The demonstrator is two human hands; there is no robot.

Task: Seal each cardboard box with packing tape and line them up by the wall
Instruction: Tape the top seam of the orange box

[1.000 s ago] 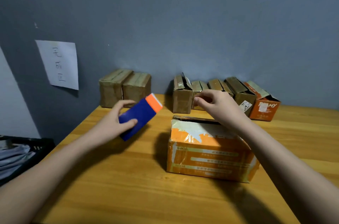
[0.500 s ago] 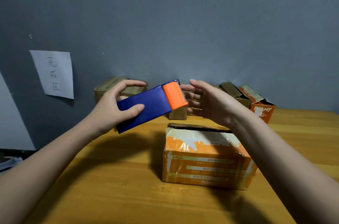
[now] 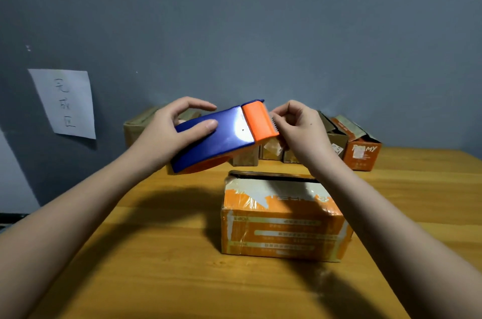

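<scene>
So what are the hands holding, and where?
The left hand grips the blue tape dispenser by its body. The right hand pinches at its orange cutter end, probably the tape's end.

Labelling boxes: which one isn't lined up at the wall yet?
The orange box standing alone mid-table, nearest the camera; the other boxes sit in a row against the wall.

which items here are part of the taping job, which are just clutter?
Job: tape dispenser held in left hand; right hand pinching at its orange end; orange box in front; boxes by the wall.
Clutter: paper note on the wall; table.
</scene>
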